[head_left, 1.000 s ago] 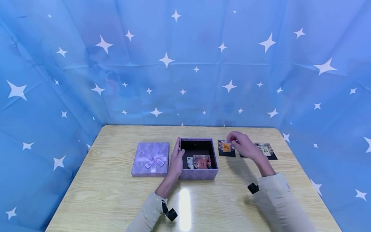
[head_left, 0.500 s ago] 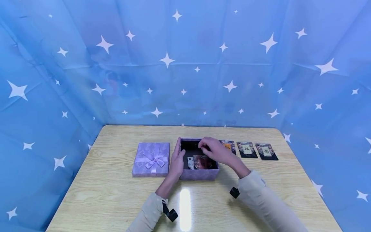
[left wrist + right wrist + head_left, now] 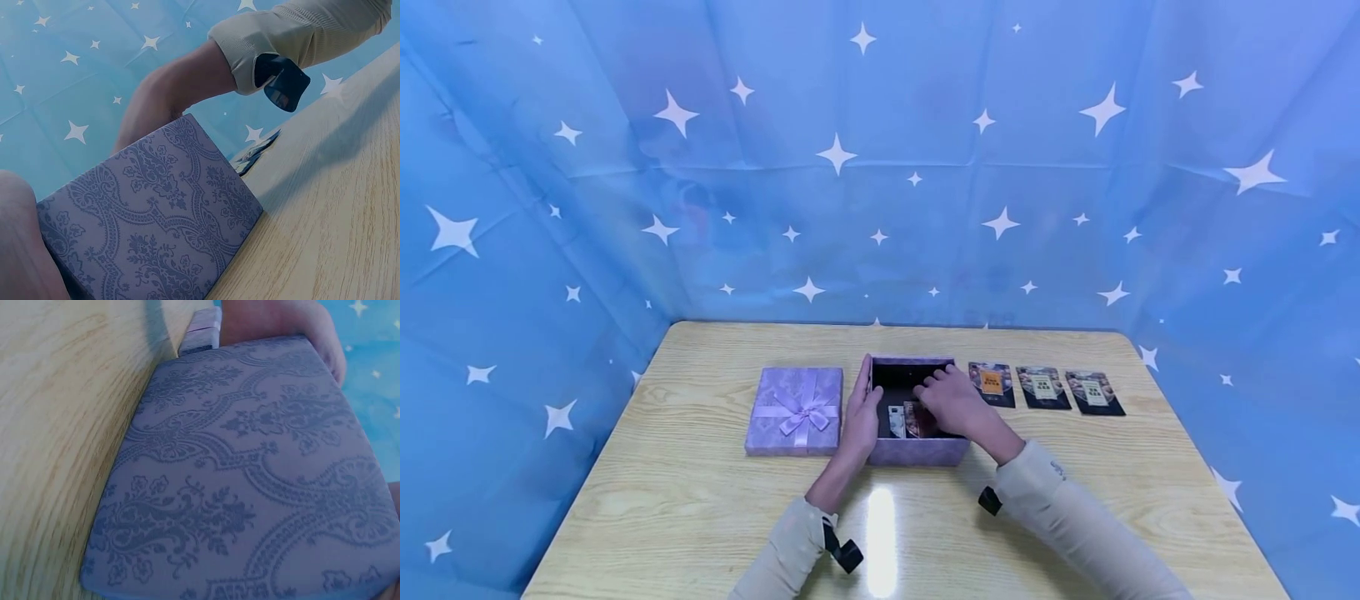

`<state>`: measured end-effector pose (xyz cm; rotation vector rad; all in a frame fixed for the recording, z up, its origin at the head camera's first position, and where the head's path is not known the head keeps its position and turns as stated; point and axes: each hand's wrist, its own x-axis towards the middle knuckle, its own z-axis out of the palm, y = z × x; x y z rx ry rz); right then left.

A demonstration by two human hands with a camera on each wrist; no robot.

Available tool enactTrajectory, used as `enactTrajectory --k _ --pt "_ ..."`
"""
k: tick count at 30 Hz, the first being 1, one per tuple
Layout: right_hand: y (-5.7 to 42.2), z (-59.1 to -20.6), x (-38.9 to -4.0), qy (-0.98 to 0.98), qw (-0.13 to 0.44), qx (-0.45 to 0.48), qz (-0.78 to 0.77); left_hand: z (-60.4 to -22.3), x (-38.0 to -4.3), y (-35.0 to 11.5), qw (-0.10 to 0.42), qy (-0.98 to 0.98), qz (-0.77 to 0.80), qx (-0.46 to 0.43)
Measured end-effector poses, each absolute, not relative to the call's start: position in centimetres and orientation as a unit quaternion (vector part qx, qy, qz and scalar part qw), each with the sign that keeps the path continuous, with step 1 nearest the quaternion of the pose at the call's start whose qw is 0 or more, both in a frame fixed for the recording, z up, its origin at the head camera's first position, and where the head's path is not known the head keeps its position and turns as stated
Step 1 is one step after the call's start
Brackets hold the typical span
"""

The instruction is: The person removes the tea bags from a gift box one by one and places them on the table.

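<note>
My left hand (image 3: 859,423) grips the left wall of an open purple gift box (image 3: 917,452), with the thumb at the rim. Inside the dark box stand a reddish-brown picture packet (image 3: 912,419) and, left of it, a narrower whitish packet (image 3: 897,422). My right hand (image 3: 957,403) reaches over the box's right wall, fingers bent down into it, covering much of the reddish packet. Its fingertips are partly hidden, and I cannot tell whether they pinch the packet. Both wrist views show the box's patterned outer wall (image 3: 156,212).
A purple lid (image 3: 760,433) with a ribbon bow lies left of the box. Right of the box, three dark packets lie in a row: one orange-labelled (image 3: 991,383), two pale-labelled (image 3: 1042,387). The wooden table (image 3: 700,517) ends against a blue starry curtain (image 3: 760,192).
My right hand has moved left from the row of packets into the box, then lower over the reddish packet. The left hand has stayed at the box's left wall.
</note>
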<state>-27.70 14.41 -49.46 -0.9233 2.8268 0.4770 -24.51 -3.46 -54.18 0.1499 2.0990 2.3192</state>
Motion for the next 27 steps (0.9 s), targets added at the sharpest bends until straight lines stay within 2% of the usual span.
enactTrajectory --k 7,21,27 --pt "14.08 -49.67 -27.95 0.931 0.087 -0.292 0.203 -54.20 -24.43 -3.35 -0.001 0.675 0.737 0.044" --pt "13.98 -49.64 -27.63 0.941 0.055 -0.288 0.169 -54.32 -24.60 -3.40 0.002 0.671 0.740 0.047" --pt "13.82 -49.49 -27.59 0.940 0.075 -0.277 0.183 -54.14 -24.42 -3.41 0.003 0.674 0.738 0.047"
